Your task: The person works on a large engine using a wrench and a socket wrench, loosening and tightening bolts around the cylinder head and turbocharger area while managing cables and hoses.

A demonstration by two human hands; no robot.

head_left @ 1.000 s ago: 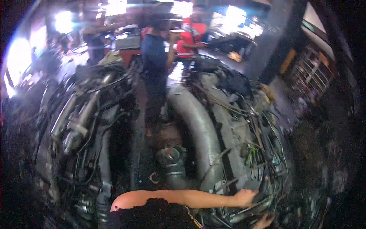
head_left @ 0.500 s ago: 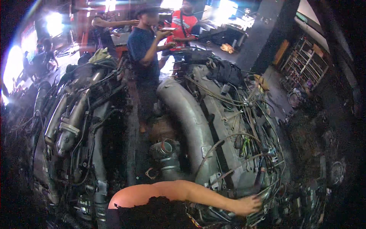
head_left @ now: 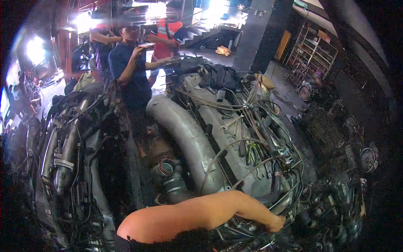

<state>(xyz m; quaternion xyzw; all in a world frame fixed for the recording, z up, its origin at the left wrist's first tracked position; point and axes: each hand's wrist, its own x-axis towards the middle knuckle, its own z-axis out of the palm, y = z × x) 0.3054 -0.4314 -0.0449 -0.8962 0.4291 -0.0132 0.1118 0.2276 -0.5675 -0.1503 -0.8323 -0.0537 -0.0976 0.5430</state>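
I've got L hand (head_left: 275,224) at the near R edge of the engine (head_left: 224,136), arm crossing over from the L. Fingers (head_left: 282,221) look bent in toward the dark clutter there; tips hidden, so can't tell if they're pinching smth or just touching. R hand n/a, out of view.

Engine runs from beside the fingers to well beyond them. Metal pipe (head_left: 286,204) is just beyond the fingers; contact unconfirmed. Black hose (head_left: 276,181) sits past that, then the wiring bundle (head_left: 258,122), draped along the cover edge. Green-yellow cords (head_left: 253,153) lie beyond and a bit L of the fingers, w/ a wrench (head_left: 258,171) nearer in. Big curved duct (head_left: 182,126) is farther L, seated alongside the engine.

Status, my read: mid-job. Done: tools are out, wiring looks partly loose. Left: pipe, hose + wiring are all on the engine, nothing visibly lifted clear. Can't judge more, area round the fingers is too dark.

FYI co-worker in dark blue shirt (head_left: 128,69) stands well beyond the fingers, one arm out toward the engine's far end.
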